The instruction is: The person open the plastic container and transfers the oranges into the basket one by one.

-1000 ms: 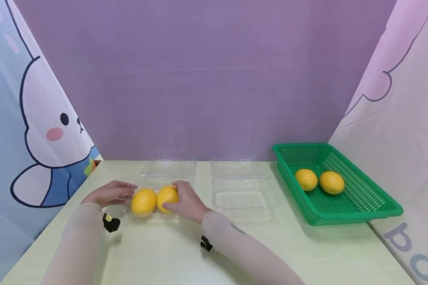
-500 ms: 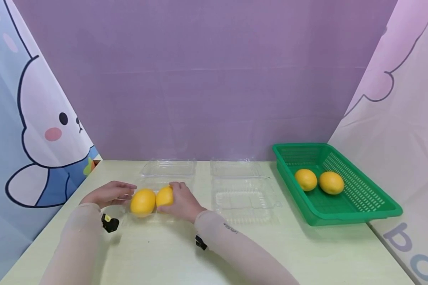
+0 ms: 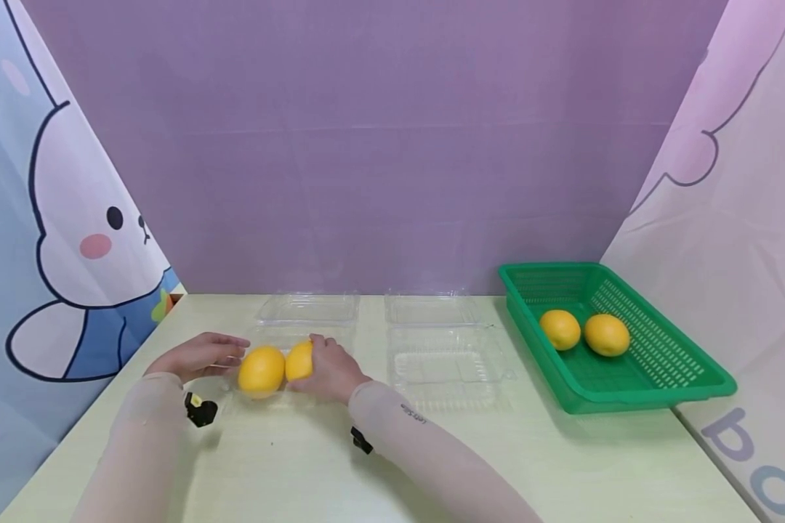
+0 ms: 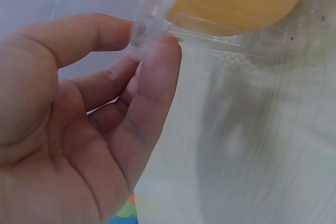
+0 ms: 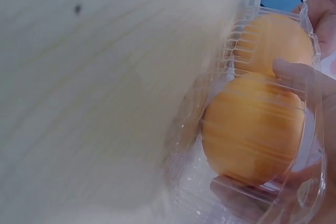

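Note:
In the head view, my left hand (image 3: 203, 356) is at the left side of a clear plastic clamshell box. In the left wrist view, its fingertips pinch the rim (image 4: 155, 9) of this box. An orange (image 3: 262, 371) sits in the box's left half. My right hand (image 3: 333, 369) grips a second orange (image 3: 299, 361), right beside the first and partly hidden by the hand. The right wrist view shows this second orange (image 5: 254, 129) through the box's ribbed wall, with a thumb and fingers around it. The box's lid (image 3: 309, 309) lies folded back behind.
Another clear clamshell box (image 3: 445, 396) stands unfolded to the right, its lid (image 3: 432, 310) to the back. At the far right is a green plastic basket (image 3: 654, 398) holding two oranges (image 3: 560, 330). A purple cloth (image 3: 392, 145) hangs behind the table.
My right hand has shifted slightly left with its orange, covering more of it. The left hand and the first orange have hardly moved.

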A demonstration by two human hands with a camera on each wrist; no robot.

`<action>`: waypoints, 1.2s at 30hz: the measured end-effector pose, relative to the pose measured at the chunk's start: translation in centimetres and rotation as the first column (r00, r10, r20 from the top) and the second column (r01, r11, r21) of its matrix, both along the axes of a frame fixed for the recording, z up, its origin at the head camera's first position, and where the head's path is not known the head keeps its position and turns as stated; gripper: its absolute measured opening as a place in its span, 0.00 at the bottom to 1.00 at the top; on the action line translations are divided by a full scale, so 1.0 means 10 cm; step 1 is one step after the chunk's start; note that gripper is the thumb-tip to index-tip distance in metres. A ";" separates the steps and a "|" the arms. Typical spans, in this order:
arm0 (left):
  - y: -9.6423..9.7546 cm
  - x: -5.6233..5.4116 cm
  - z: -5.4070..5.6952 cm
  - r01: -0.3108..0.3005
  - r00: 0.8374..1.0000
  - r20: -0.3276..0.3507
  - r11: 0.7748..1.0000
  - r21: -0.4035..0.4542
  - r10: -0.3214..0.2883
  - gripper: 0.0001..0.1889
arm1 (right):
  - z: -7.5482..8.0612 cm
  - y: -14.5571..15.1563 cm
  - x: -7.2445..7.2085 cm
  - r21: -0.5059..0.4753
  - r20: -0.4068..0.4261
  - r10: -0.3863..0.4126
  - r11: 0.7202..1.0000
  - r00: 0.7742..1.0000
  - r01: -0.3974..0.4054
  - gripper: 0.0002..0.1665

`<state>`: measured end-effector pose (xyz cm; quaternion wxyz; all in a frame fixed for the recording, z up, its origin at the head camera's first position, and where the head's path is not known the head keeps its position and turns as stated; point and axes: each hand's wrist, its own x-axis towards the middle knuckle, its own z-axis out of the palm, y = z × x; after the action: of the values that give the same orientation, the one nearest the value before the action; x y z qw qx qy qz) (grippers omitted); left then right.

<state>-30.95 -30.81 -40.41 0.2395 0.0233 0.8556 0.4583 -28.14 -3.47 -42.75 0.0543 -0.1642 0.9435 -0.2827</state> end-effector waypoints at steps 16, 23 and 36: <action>-0.01 -0.01 -0.02 -0.006 1.000 0.011 1.000 0.017 0.006 0.31 | -0.02 -0.01 -0.03 0.055 -0.030 0.006 0.999 1.000 -0.004 0.59; -0.01 -0.03 -0.04 -0.019 1.000 0.007 1.000 0.000 0.019 0.31 | -0.05 0.01 -0.06 0.037 -0.053 0.019 0.999 0.998 -0.017 0.58; -0.01 -0.03 -0.04 -0.016 1.000 0.000 1.000 -0.006 0.016 0.31 | -0.04 0.05 -0.05 -0.129 -0.041 -0.002 0.992 0.999 -0.003 0.57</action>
<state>-31.28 -30.91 -40.81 0.2359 0.0155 0.8572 0.4575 -28.62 -3.00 -43.11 0.0243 -0.1733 0.9242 -0.3396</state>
